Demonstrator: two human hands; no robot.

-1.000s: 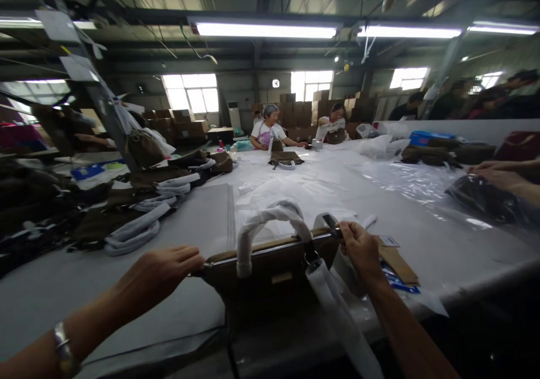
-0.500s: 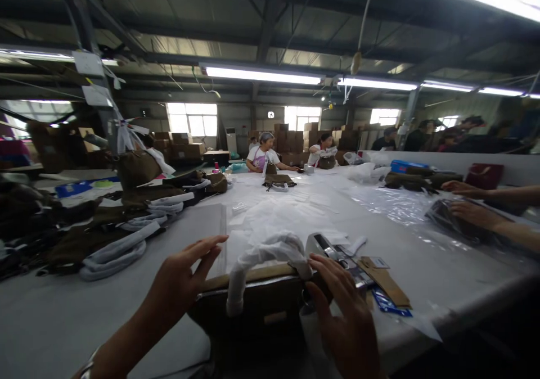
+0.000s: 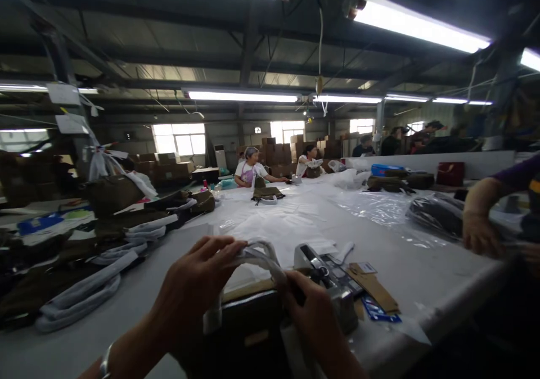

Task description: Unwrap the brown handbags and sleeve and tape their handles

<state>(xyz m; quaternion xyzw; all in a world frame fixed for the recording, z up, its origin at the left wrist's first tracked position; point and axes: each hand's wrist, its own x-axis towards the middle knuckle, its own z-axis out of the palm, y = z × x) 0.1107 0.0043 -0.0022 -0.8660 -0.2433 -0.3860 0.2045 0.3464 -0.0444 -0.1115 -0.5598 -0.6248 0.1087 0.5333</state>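
A dark olive handbag (image 3: 240,334) with a zipped top stands right in front of me. Its arched handle (image 3: 264,249) is wrapped in white paper. My left hand (image 3: 200,280) pinches the left upper part of that handle between thumb and fingers. Lower down on the right side of the handle, my right hand (image 3: 310,306) has its fingers closed on the wrapping. Just beyond my right hand sits a grey tape dispenser (image 3: 316,264). The lower part of the bag is in dark shadow.
Brown card tags (image 3: 373,289) and a blue packet (image 3: 379,310) lie right of the dispenser. Olive bags with wrapped handles (image 3: 84,294) are piled at left. Thin white sheets (image 3: 274,219) cover the middle. A co-worker's hand (image 3: 481,233) is by a plastic-wrapped bag (image 3: 436,213).
My left hand has moved right and taken hold of the wrapped handle. My right hand has closed on its right side. The view has shifted right, and the co-worker's arms have moved.
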